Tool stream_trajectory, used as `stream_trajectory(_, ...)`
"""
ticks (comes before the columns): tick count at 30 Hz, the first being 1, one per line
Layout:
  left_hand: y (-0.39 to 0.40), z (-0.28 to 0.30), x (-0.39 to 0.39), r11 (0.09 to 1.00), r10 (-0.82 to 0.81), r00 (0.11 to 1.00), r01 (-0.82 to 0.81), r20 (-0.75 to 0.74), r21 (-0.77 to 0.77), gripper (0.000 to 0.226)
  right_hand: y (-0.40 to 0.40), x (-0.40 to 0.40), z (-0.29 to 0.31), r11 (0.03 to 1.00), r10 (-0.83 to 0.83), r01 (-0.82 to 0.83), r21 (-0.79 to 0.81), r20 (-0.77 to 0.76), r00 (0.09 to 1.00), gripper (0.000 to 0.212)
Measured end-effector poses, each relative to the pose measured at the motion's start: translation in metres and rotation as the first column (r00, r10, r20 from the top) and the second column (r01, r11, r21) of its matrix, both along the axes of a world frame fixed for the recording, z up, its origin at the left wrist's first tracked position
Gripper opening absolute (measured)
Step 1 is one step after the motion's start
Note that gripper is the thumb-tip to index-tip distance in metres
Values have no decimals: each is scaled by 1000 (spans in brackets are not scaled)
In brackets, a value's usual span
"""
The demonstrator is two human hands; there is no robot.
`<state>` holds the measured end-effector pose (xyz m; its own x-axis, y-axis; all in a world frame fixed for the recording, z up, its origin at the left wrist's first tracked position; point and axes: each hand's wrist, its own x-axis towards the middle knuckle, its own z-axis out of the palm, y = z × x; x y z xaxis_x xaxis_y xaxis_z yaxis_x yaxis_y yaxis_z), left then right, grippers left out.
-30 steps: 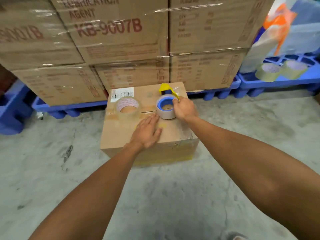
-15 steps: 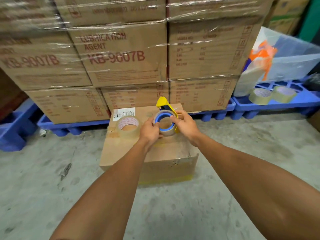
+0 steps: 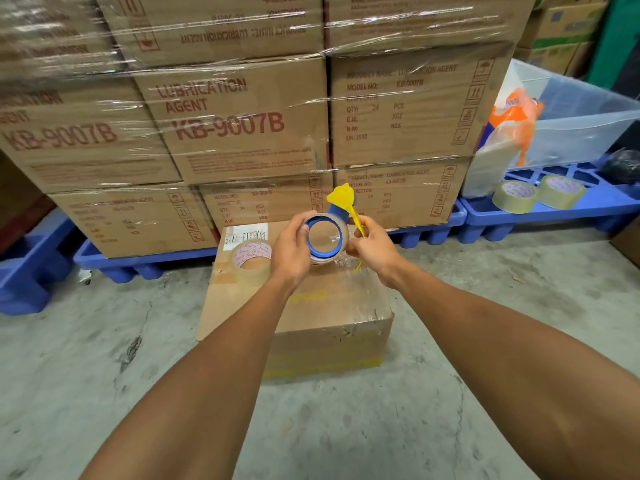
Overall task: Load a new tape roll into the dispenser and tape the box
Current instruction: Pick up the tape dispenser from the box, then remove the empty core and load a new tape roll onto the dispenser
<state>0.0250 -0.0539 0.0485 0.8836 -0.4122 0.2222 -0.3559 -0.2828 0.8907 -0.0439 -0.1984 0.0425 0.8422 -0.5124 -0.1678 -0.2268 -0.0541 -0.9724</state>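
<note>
The dispenser (image 3: 327, 237), a blue ring with a yellow handle rising at its 12 o'clock, is held in the air above the far edge of the box (image 3: 311, 306), clear of the box top. It is gripped from both sides: the left hand (image 3: 292, 251) is closed around the ring's 9 o'clock side, with fingers curled over the rim, and the right hand (image 3: 372, 245) is closed at the 3 o'clock side, pinching the thin yellow arm that runs down from the handle. A band of tape is seen around the outside of the blue ring; whether it is fully seated cannot be told. A separate tape roll (image 3: 251, 259), clear with red print on its core, is lying flat on the box top at 9 o'clock from the dispenser, just beside the left wrist and next to a white label (image 3: 244, 234). The box is standing on a concrete floor (image 3: 104, 375). Behind it, at 12 o'clock, shrink-wrapped cartons (image 3: 228, 126) are stacked on blue pallets (image 3: 145, 263). At 2 o'clock, well apart, two spare rolls (image 3: 536, 194) are resting on another blue pallet, beside a translucent bin (image 3: 581, 126).
</note>
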Motion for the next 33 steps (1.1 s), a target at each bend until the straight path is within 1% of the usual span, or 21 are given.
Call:
stream_trajectory(3, 1, 1, -1, 999, 30, 996, -33, 83, 34, 36, 0, 3, 0, 1000, -5, 5, -6, -19, 1000, 38)
stream_trajectory(6, -2, 7, -2, 975, 157, 963, -187, 220, 120, 35, 5, 9, 3, 999, -31, 31, -21, 16, 999, 32)
stream_trajectory(8, -7, 15, 0, 955, 222, 924, -270, 312, 120, 34, 7, 14, 4, 998, -54, 56, -36, 46, 997, 28)
stream_trajectory(12, -12, 23, 2, 957, 219, 906, -272, 363, 102, 33, 6, 21, 5, 993, -116, 118, -26, 89, 989, 21)
stream_trajectory(15, -15, 27, -1, 961, 196, 868, -262, 456, 86, 37, -7, 22, -3, 975, -220, 220, 13, 35, 975, 16)
stream_trajectory(16, -17, 31, -2, 973, 161, 870, -218, 466, 70, 36, -15, 21, -9, 963, -266, 265, 36, 0, 964, 20)
stream_trajectory(18, -26, 38, -5, 997, 41, 899, -64, 436, 38, 32, -35, 13, -18, 929, -359, 362, 81, -56, 932, 30)
stream_trajectory(19, -32, 39, -8, 999, -31, 909, 14, 415, 46, 30, -44, 6, -20, 903, -408, 412, 123, -62, 911, 27)
stream_trajectory(20, -36, 39, -14, 995, -99, 916, 78, 388, 70, 28, -52, 0, -21, 879, -448, 452, 153, -63, 892, 19)
stream_trajectory(21, -42, 36, -18, 985, -161, 918, 129, 363, 113, 27, -61, -7, -21, 861, -478, 482, 160, -69, 876, 10)
stream_trajectory(22, -49, 30, -23, 969, -227, 916, 178, 332, 172, 27, -71, -13, -22, 847, -506, 510, 148, -66, 860, 7)
stream_trajectory(24, -65, 13, -32, 905, -360, 893, 264, 271, 334, 26, -92, -24, -27, 827, -543, 546, 133, -64, 838, 10)
stream_trajectory(27, -99, -17, -47, 737, -532, 829, 354, 172, 576, 26, -119, -38, -36, 825, -550, 554, 111, -64, 833, 21)
stream_trajectory(29, -124, -38, -61, 627, -590, 802, 383, 93, 678, 25, -135, -46, -42, 838, -537, 542, 63, -79, 840, 33)
stream_trajectory(30, -140, -50, -70, 591, -597, 801, 404, 42, 699, 23, -145, -49, -49, 841, -534, 539, 53, -85, 841, 35)
stream_trajectory(31, -151, -61, -77, 564, -589, 808, 426, -16, 707, 22, -150, -51, -52, 843, -528, 534, 60, -86, 845, 34)
stream_trajectory(33, -173, -88, -89, 547, -504, 848, 460, -164, 699, 22, -157, -53, -61, 843, -520, 529, 96, -106, 848, 26)
